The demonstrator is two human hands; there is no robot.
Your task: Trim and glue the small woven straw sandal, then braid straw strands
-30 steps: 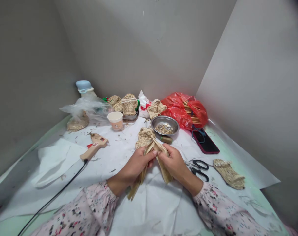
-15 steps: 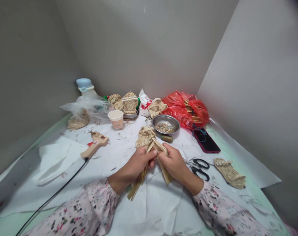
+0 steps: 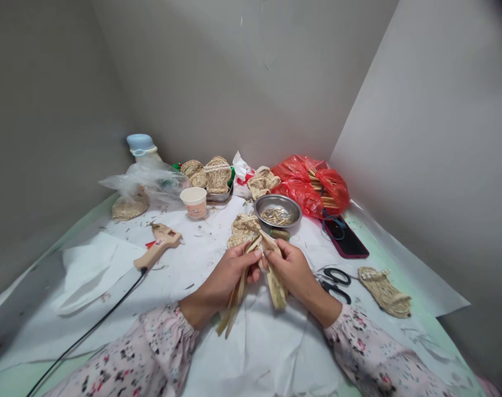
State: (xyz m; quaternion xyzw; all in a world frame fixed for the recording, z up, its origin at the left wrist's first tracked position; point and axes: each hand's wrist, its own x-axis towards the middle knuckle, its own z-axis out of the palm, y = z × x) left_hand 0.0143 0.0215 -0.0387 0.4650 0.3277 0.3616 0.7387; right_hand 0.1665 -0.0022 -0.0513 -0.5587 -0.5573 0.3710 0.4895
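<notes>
Flat straw strands are split between my two hands at the middle of the table. My left hand point(image 3: 236, 267) is closed on one bundle of straw point(image 3: 230, 317), whose ends hang down toward me. Another straw bundle point(image 3: 277, 289) is pinched in my right hand point(image 3: 290, 267), its ends fanned below the fingers. The two bundles meet in a point just above my thumbs. Directly behind my left hand lies a woven straw piece point(image 3: 243, 229); whether the strands join it I cannot tell. My fingertips hide part of the strands.
Black-handled scissors point(image 3: 337, 284) and a small woven slipper point(image 3: 385, 291) lie at right, near a phone point(image 3: 348, 237). Behind my hands stand a metal bowl point(image 3: 278, 210), a paper cup point(image 3: 194, 202) and a red bag point(image 3: 313, 184). A corded glue gun point(image 3: 158, 245) rests at left.
Both hands stay closed on the straw in nearly the same place. The right bundle's ends have turned and show more of their flat side. The whole view has shifted slightly.
</notes>
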